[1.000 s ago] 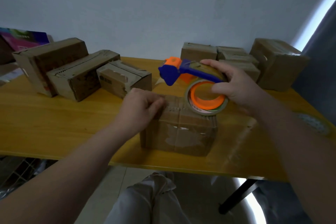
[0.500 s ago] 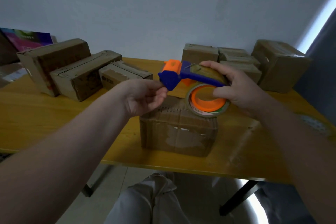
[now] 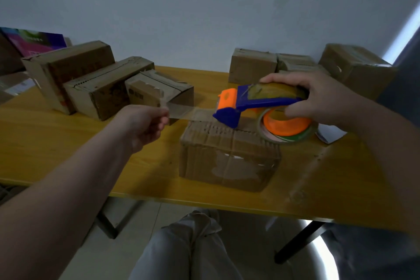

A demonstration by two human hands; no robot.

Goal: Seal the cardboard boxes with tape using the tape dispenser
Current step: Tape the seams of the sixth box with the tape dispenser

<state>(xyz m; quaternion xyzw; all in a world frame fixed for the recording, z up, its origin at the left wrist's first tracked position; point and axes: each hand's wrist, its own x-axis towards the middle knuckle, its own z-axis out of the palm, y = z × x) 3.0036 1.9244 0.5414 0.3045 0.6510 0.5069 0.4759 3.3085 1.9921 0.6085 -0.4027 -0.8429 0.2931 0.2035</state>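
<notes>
Above corrugated box (image 3: pixel 229 154) (taped), glossy tape (image 3: pixel 191 113) stretches.

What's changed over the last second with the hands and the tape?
The left hand left the top of the box, took hold of the tape at the mouth of the dispenser and pulled a strip out to the left, which it now pinches. The right hand still holds the dispenser over the box. The box has not moved.

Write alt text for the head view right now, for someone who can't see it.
The left hand pinches a clear tape strip drawn from the tape dispenser that the right hand grips over a cardboard box on the yellow table. More boxes stand behind.
</notes>
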